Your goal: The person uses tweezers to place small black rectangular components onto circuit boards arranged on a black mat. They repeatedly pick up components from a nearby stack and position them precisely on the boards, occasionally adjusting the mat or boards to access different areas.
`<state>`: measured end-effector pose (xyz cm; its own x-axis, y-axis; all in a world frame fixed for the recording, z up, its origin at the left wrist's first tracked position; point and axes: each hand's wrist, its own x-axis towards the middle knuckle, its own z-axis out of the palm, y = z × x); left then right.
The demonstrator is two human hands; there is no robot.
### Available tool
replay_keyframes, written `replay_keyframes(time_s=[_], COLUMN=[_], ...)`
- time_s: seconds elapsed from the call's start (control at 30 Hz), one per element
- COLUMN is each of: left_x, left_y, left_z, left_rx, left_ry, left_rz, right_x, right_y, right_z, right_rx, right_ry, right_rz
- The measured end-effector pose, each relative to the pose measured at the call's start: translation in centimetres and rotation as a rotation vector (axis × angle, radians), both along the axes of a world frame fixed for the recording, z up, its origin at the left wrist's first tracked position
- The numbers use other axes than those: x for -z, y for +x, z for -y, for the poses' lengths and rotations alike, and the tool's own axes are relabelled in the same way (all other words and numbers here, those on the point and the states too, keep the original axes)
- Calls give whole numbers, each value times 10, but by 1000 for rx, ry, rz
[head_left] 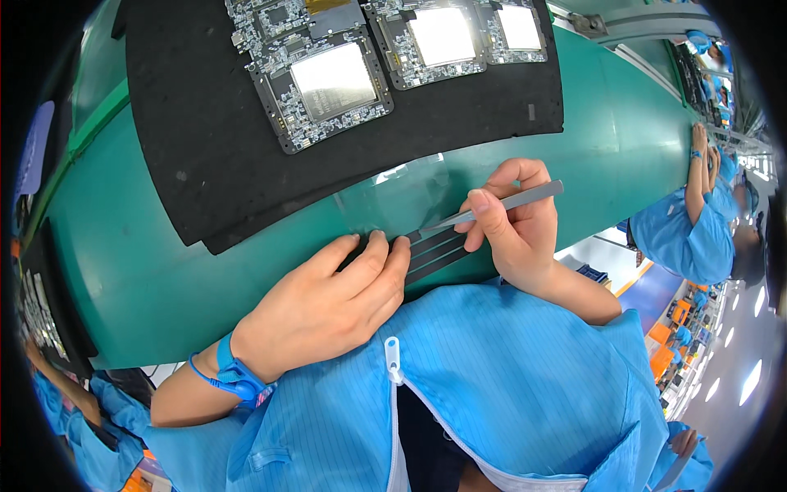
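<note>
My right hand [525,234] pinches a pair of grey tweezers [537,194] between thumb and fingers. The tweezers slant down to the left, their tips at a set of black strips [443,252] near the table's front edge. My left hand [332,303] lies palm down, fingers spread a little, the fingertips touching the left end of those strips; whether it pinches anything under them is hidden. Just beyond the fingertips, a clear plastic film [398,201] lies on the green table. A blue wrist strap [238,375] circles my left wrist.
Beyond my hands, a black foam mat [197,123] on the green table [607,156] holds several circuit boards [287,107] with silvery shields. More boards [43,312] lie on another mat at far left. Other people in blue work at both sides; a metal rail [648,20] runs at far right.
</note>
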<state>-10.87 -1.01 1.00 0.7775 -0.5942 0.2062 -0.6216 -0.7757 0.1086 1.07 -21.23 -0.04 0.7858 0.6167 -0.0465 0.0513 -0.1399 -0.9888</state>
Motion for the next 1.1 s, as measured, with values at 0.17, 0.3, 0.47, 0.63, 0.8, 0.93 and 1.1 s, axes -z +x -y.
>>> replay_keyframes(time_s=[0.17, 0.3, 0.47, 0.63, 0.8, 0.93, 1.1], left_x=[2, 2, 1, 0, -5, -19, -40], left_y=[-2, -2, 0, 1, -1, 9, 44], left_z=[-1, -1, 2, 2, 1, -10, -29], left_rx=[-5, -1, -8, -5, -4, -45, -482], left_ry=[-5, -10, -21, -42, -61, -196, -221], left_rz=[-2, 8, 0, -24, -54, -19, 208], right_x=[1, -3, -6, -4, -13, -41, -58], right_y=[1, 6, 11, 13, 15, 52, 93], right_z=[-1, -4, -6, -5, -6, -38, -102], right_rx=[-10, -26, -44, -27, 66, 40, 22], right_ry=[26, 7, -26, 24, 193, 311, 241], right_rz=[-92, -157, -187, -234, -244, -97, -28])
